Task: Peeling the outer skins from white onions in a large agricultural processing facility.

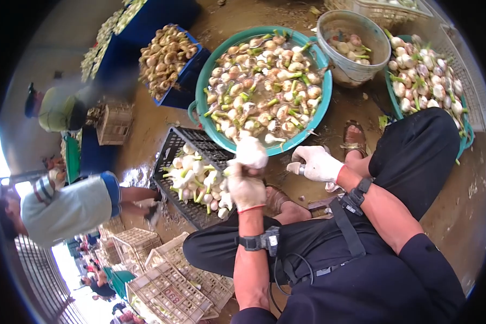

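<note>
My left hand (247, 188), in a white knit glove, is shut on a large white garlic bulb (251, 153) at the near rim of a green tub (328, 97). In the tub, garlic bulbs (249, 89) with short green stems lie in water. Gloved too, my right hand (318, 164) is right of it, curled around a small tool with a metal part (302, 169), its kind unclear. Below and left of the tub, a tilted black plastic crate (190, 216) holds white garlic bulbs (194, 174).
A whitish bucket (354, 73) with bulbs stands beside the tub. Another green tub (393, 91) of garlic is at right. A blue crate (186, 81) holds brownish bulbs. A person (73, 202) stands at left, near beige crates (170, 293) and other people.
</note>
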Available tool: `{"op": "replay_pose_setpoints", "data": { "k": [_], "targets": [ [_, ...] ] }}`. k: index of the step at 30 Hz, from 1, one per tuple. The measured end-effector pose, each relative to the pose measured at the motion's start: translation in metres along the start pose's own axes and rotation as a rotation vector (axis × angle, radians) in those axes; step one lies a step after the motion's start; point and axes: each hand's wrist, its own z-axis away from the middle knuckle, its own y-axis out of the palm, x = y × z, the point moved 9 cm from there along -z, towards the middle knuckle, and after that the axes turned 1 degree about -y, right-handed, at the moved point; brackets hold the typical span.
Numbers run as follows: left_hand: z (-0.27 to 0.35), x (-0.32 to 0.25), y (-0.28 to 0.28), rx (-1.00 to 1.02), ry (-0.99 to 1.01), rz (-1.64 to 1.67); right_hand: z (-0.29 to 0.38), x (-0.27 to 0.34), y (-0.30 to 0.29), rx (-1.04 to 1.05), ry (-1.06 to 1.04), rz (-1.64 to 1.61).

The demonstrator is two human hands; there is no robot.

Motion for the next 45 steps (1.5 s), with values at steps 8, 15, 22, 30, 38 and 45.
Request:
{"op": "replay_pose_setpoints", "data": {
  "k": [8,15,22,30,38,45],
  "targets": [
    [0.014,0.027,-0.008,-0.138,-0.028,-0.471,-0.008,0.014,0.011,-0.083,-0.223,-0.005],
    [0.018,0.025,-0.041,-0.211,-0.082,-0.249,-0.002,0.005,0.016,-0.187,-0.279,-0.104],
    [0.006,-0.052,-0.066,-0.355,0.188,0.476,-0.007,-0.046,0.017,-0.22,-0.046,-0.053],
    [-0.039,-0.01,-0.015,-0.309,-0.031,-0.284,-0.016,-0.044,0.003,-0.222,0.067,-0.149],
    [-0.098,0.061,0.027,0.055,0.195,-1.918,-0.008,-0.058,-0.004,-0.132,0.123,-0.02],
    [-0.139,0.091,-0.016,0.15,-0.087,-2.136,-0.014,-0.049,0.013,-0.121,-0.07,0.13]
  ]
}}
